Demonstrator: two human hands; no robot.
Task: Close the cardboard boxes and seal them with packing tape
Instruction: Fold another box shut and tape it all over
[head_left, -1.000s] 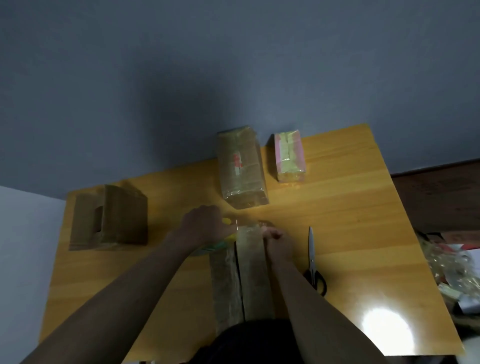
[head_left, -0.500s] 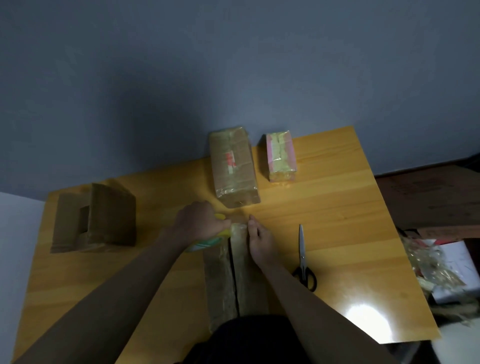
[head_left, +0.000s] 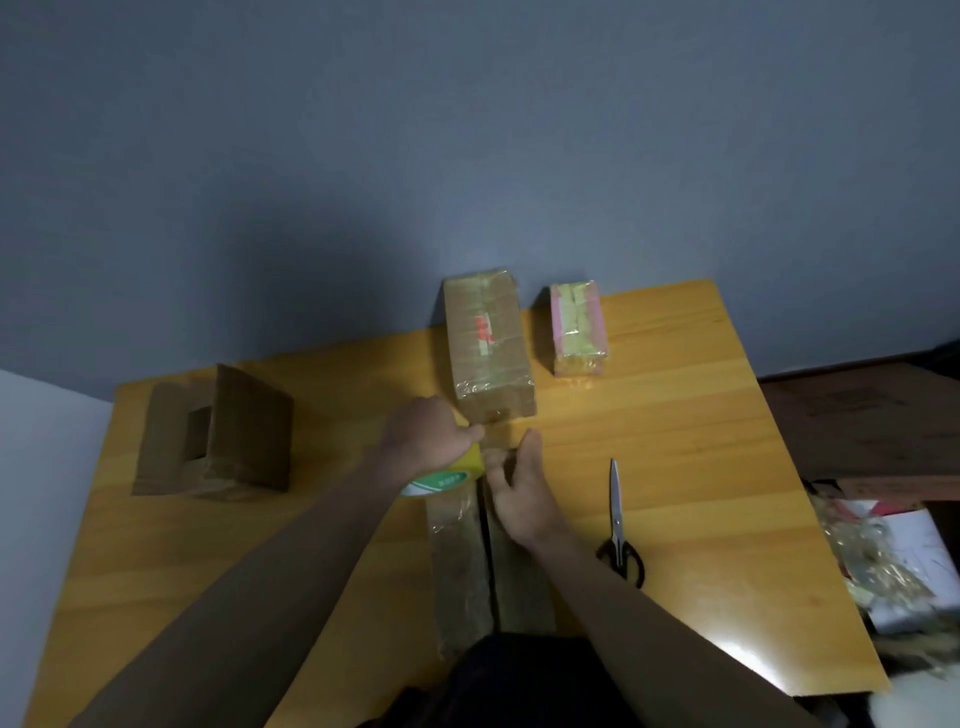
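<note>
A long brown cardboard box (head_left: 462, 566) lies lengthwise in front of me on the wooden table (head_left: 675, 467), its two top flaps meeting along a dark centre seam. My left hand (head_left: 428, 434) grips a roll of packing tape (head_left: 441, 478) with a yellow rim and a green-and-white label at the box's far left corner. My right hand (head_left: 519, 488) rests with straight fingers on the far end of the box, pressing the tape there. Beyond it lie a taped brown box (head_left: 488, 343) and a smaller taped pink box (head_left: 577, 327). An open brown box (head_left: 218, 436) sits at the left.
Black-handled scissors (head_left: 618, 525) lie on the table to the right of the long box, blades pointing away. Crumpled wrapping and papers (head_left: 883, 561) are heaped off the table's right edge beside a dark wooden surface (head_left: 857, 415). A grey wall rises behind.
My right hand slid from the box's far right corner onto its top, fingers now stretched toward the far end. My left hand with the tape roll stayed at the far left corner. The camera shifted slightly.
</note>
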